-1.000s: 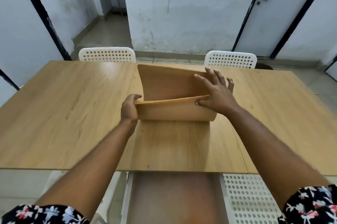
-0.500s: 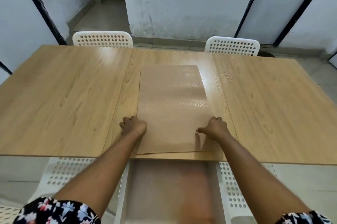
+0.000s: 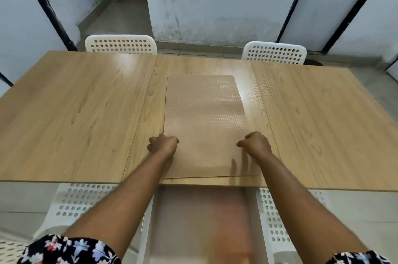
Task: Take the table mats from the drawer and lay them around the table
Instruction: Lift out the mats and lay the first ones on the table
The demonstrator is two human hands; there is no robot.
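The long wooden table (image 3: 75, 113) filled the room from side to side, with two white perforated chairs (image 3: 120, 45) tucked in at its far edge and more of the same at the near edge; below the near edge the drawer (image 3: 200, 225) stood pulled out toward the person, its inside too blurred for me to say whether more mats lay there; on the middle panel of the table lay the table mats (image 3: 204, 117), tan and cross-hatched, flat, their near end almost at the table's edge, and a second thin edge peeping out along the bottom suggested to me a stack, not one sheet; the left hand (image 3: 164, 145) sat on the stack's left border with fingers curled under, apparently gripping that edge, though I could not see the fingertips; the right hand (image 3: 255, 142) was likewise curled at the right border, thumb and forefinger seeming to pinch the edge; as I judged it, the job was to peel one mat off; doing it well would mean pinning the pile with one hand, lifting only the top corner with the other, and carrying it off level to a seat.
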